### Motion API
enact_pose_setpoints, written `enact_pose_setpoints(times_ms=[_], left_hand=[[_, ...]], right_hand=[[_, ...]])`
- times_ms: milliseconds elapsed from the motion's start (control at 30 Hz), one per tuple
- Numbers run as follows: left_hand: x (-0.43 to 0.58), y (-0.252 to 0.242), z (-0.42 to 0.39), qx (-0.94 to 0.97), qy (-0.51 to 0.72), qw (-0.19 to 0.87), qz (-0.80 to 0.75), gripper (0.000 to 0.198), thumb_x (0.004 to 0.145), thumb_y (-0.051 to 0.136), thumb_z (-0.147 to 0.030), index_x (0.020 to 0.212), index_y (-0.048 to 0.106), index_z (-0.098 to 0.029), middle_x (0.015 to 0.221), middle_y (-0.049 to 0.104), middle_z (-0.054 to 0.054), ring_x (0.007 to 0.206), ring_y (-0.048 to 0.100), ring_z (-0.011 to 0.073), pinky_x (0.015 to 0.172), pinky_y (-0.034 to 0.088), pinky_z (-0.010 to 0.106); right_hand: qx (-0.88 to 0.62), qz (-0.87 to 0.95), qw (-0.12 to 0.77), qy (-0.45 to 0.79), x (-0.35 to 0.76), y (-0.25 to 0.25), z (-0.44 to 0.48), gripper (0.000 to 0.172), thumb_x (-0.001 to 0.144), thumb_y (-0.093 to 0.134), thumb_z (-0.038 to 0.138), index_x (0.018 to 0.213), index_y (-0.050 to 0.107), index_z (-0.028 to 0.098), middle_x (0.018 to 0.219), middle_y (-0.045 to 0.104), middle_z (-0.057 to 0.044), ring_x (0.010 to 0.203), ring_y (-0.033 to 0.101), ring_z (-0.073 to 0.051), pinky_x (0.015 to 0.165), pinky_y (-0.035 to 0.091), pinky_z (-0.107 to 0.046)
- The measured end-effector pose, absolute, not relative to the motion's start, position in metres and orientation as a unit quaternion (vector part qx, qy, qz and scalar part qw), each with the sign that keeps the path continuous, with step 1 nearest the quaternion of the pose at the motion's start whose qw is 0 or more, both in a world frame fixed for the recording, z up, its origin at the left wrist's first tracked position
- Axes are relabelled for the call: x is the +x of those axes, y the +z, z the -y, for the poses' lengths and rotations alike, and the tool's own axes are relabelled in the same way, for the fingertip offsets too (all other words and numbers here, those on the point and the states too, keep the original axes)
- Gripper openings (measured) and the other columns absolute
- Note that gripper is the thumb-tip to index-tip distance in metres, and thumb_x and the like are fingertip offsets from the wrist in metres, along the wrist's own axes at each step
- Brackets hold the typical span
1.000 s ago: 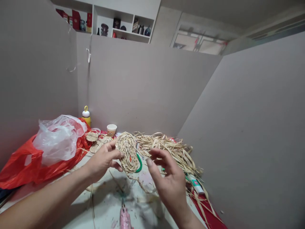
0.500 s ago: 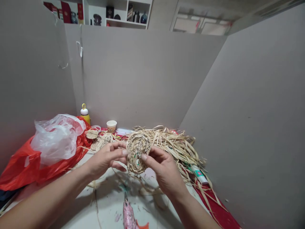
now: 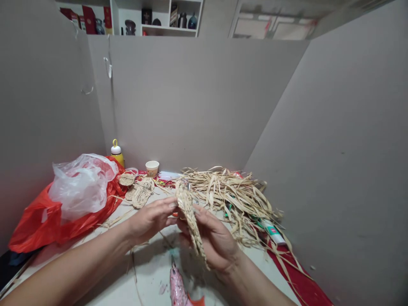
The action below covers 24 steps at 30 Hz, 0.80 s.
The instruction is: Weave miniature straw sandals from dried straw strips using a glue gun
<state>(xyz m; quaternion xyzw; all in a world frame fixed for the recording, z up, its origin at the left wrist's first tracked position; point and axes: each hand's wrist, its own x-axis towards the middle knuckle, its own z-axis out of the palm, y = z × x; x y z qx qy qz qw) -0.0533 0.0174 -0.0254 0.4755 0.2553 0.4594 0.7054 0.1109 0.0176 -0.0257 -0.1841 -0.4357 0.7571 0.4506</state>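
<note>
A sole-shaped piece of coiled straw braid (image 3: 190,212) is held up over the table, turned nearly edge-on. My left hand (image 3: 159,214) grips its left side, fingertips near the upper part. My right hand (image 3: 215,242) has hold of it from the right, thumb on the near face and fingers behind, partly hidden. Below the hands a pink glue gun (image 3: 177,287) with an orange trigger and metal tip lies on the white tabletop (image 3: 149,272). Behind the left hand lie similar woven straw pieces (image 3: 142,191).
A heap of dry straw strips (image 3: 229,191) covers the back right, with a white and green tube (image 3: 274,233) at its edge. Red and clear plastic bags (image 3: 81,187) fill the left. A paper cup (image 3: 152,168) and yellow bottle (image 3: 117,154) stand before the grey partition (image 3: 191,106).
The straw braid piece has turned from face-on to nearly edge-on in my hands. My right hand has rotated with it. The view has shifted slightly.
</note>
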Motion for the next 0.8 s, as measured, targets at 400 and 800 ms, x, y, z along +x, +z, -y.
enact_pose_setpoints(times_ms=[400,800], left_hand=[[-0.061,-0.017,-0.023,0.428,0.535,0.644,-0.340,0.014,0.071,0.077,-0.022,0.080,0.069,-0.015,0.080,0.066,0.002,0.075,0.059,0.0131,0.070,0.046,0.027],[-0.054,-0.019,-0.015,0.463,0.539,0.580,-0.398,0.020,0.067,0.080,-0.025,0.069,0.062,-0.015,0.066,0.058,-0.003,0.060,0.051,0.0091,0.056,0.041,0.022]], right_hand=[[-0.342,0.513,0.447,0.649,0.139,-0.032,-0.057,0.034,0.074,0.075,0.047,0.070,0.070,0.014,0.059,0.065,-0.002,0.051,0.058,-0.012,0.053,0.048,-0.025],[-0.359,0.581,0.557,0.474,0.131,-0.026,-0.036,0.031,0.077,0.072,0.046,0.065,0.069,0.017,0.063,0.057,0.001,0.063,0.048,-0.014,0.062,0.041,-0.026]])
